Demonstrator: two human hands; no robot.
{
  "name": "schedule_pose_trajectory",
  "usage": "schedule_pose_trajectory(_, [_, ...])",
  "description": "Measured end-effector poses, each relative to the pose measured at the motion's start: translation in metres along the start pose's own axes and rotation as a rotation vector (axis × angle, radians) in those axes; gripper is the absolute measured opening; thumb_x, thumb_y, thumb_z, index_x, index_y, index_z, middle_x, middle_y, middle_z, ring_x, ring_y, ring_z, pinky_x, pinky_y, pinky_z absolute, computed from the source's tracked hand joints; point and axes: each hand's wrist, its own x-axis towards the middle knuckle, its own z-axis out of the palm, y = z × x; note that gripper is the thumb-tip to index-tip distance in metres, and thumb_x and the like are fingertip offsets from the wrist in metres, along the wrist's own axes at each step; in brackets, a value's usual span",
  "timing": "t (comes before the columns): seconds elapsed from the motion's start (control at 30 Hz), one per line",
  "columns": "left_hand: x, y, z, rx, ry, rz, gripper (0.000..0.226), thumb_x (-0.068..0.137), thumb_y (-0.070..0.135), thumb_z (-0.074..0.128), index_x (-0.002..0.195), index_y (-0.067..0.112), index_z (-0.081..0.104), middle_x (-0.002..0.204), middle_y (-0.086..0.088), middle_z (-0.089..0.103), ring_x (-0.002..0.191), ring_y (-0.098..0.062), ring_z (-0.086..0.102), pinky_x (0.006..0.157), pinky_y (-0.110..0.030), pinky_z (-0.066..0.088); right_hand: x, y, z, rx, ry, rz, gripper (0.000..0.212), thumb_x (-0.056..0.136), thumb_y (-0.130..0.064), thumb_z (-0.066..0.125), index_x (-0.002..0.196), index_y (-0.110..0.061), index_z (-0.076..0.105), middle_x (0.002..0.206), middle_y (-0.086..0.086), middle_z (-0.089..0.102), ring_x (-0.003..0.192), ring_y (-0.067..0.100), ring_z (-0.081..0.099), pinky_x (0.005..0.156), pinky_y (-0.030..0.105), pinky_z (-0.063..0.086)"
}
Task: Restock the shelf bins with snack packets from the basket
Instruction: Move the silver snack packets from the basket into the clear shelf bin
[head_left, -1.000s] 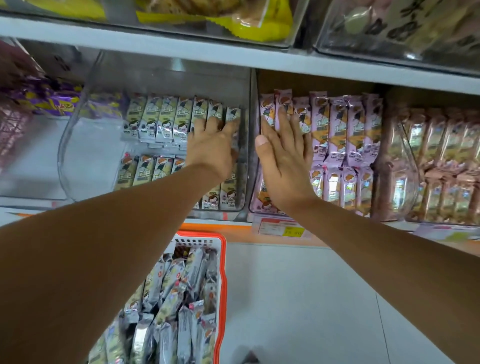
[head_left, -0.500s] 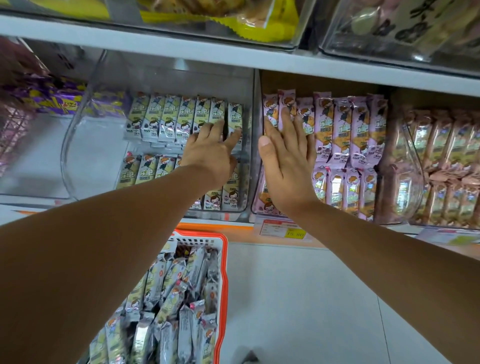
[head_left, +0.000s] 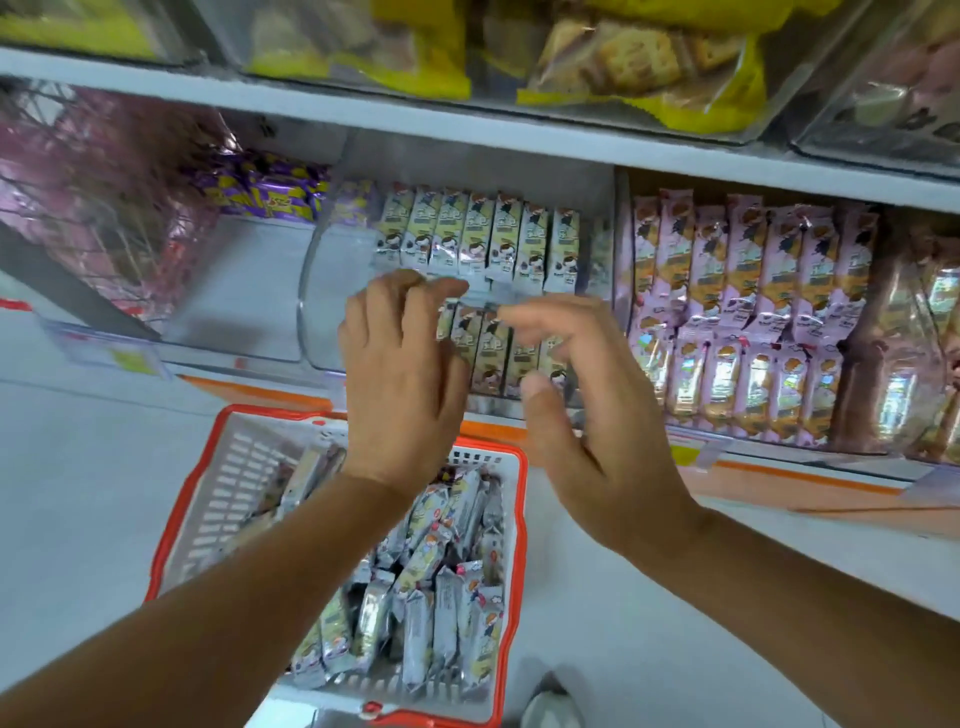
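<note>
Packets (head_left: 493, 244) in cream-and-green wrappers stand upright in two rows, back and front, inside a clear bin (head_left: 319, 291) at the middle of the frame, filling its right part; its left part shows bare plastic. Just right of this bin, pink packets (head_left: 753, 270) stand the same way in two packed rows. At the upper left lie purple packets (head_left: 265, 195), and on the shelf (head_left: 467, 124) above, yellow bags (head_left: 649, 57) sit in clear containers.

Both hands are raised before the clear bin's front. The left hand (head_left: 400, 379) has a loose grip, fingers bent at the tips near the bin's front edge and pinching nothing; whether they touch the plastic is blurred. The right hand (head_left: 587, 415) has its grip spread, thumb apart from the softly bent fingers, with nothing in it.

Below the hands, at lower centre, a white basket (head_left: 514, 519) with a red rim rests on the floor (head_left: 78, 493). It holds a jumbled heap of loose packets (head_left: 441, 597), mostly in its right half. A shoe (head_left: 550, 701) shows at the bottom edge.
</note>
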Motion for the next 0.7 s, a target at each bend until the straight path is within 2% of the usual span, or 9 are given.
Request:
schedule_pose_trajectory(0.07, [-0.036,-0.014,-0.022,0.017,0.053,-0.056,0.040,0.079,0.012,0.043,0.116,0.006,0.054,0.111,-0.012,0.046,0.102,-0.032,0.043,0.087,-0.041,0.033,-0.019,-0.012,0.025,0.066,-0.133,0.005,0.028,0.094,-0.013,0.043,0.116,-0.009,0.059,0.107,-0.004,0.057,0.099,0.012,0.057,0.084,0.030,0.046])
schedule_pose_trajectory(0.13, [-0.078,-0.037,-0.032,0.041,0.008,-0.138,0.036,0.079,0.013,0.043,0.113,0.005,0.053,0.107,-0.009,0.044,0.098,-0.032,0.044,0.085,-0.042,0.036,-0.043,-0.007,0.054,0.050,-0.262,0.130,0.027,0.094,-0.019,0.043,0.115,-0.015,0.058,0.104,-0.006,0.061,0.095,0.008,0.059,0.077,0.030,0.050])
schedule_pose_trajectory(0.2, [-0.125,-0.063,-0.031,0.111,-0.149,-0.262,0.035,0.078,0.014,0.043,0.110,0.006,0.056,0.103,-0.011,0.048,0.093,-0.033,0.047,0.078,-0.043,0.041,-0.071,0.008,0.082,-0.042,-0.384,0.317,0.028,0.094,-0.023,0.044,0.120,-0.018,0.054,0.106,-0.003,0.061,0.091,0.013,0.060,0.073,0.036,0.051])
schedule_pose_trajectory(0.27, [-0.171,-0.087,-0.024,0.184,-0.364,-0.440,0.033,0.076,0.012,0.051,0.108,0.007,0.058,0.104,-0.014,0.053,0.094,-0.036,0.052,0.075,-0.045,0.046,-0.100,0.026,0.106,-0.178,-0.537,0.510,0.033,0.095,-0.018,0.050,0.128,-0.017,0.047,0.111,0.003,0.056,0.086,0.020,0.056,0.070,0.036,0.047])
schedule_pose_trajectory(0.33, [-0.209,-0.102,-0.019,0.254,-0.581,-0.649,0.040,0.081,0.016,0.055,0.120,0.010,0.054,0.117,-0.016,0.053,0.105,-0.038,0.052,0.084,-0.046,0.046,-0.122,0.038,0.124,-0.316,-0.727,0.659,0.032,0.097,-0.018,0.050,0.127,-0.012,0.042,0.112,0.007,0.051,0.086,0.020,0.050,0.070,0.031,0.041])
schedule_pose_trajectory(0.4, [-0.240,-0.114,-0.015,0.329,-0.748,-0.821,0.051,0.088,0.023,0.054,0.137,0.012,0.041,0.135,-0.014,0.045,0.119,-0.032,0.045,0.098,-0.040,0.039,-0.139,0.045,0.139,-0.382,-0.853,0.705,0.035,0.098,-0.021,0.049,0.129,-0.008,0.041,0.116,0.010,0.050,0.101,0.023,0.050,0.076,0.029,0.038])
schedule_pose_trajectory(0.43, [-0.253,-0.118,-0.013,0.346,-0.778,-0.868,0.056,0.091,0.025,0.054,0.141,0.012,0.035,0.141,-0.012,0.041,0.124,-0.030,0.042,0.102,-0.038,0.036,-0.146,0.048,0.146,-0.383,-0.871,0.699,0.040,0.098,-0.021,0.049,0.134,-0.008,0.039,0.121,0.010,0.049,0.110,0.025,0.049,0.080,0.029,0.039])
schedule_pose_trajectory(0.53, [-0.282,-0.131,-0.005,0.330,-0.771,-0.911,0.056,0.092,0.027,0.053,0.142,0.011,0.033,0.141,-0.013,0.043,0.125,-0.030,0.043,0.103,-0.038,0.036,-0.159,0.051,0.169,-0.331,-0.832,0.633,0.046,0.098,-0.020,0.051,0.141,-0.010,0.039,0.131,0.009,0.049,0.116,0.025,0.048,0.091,0.032,0.040])
schedule_pose_trajectory(0.7, [-0.295,-0.141,0.010,0.242,-0.560,-1.040,0.056,0.089,0.033,0.061,0.133,0.006,0.039,0.128,-0.015,0.049,0.117,-0.033,0.047,0.096,-0.041,0.042,-0.176,0.042,0.212,-0.214,-0.879,0.583,0.035,0.098,-0.021,0.051,0.132,-0.020,0.046,0.115,0.001,0.052,0.083,0.017,0.057,0.073,0.034,0.048])
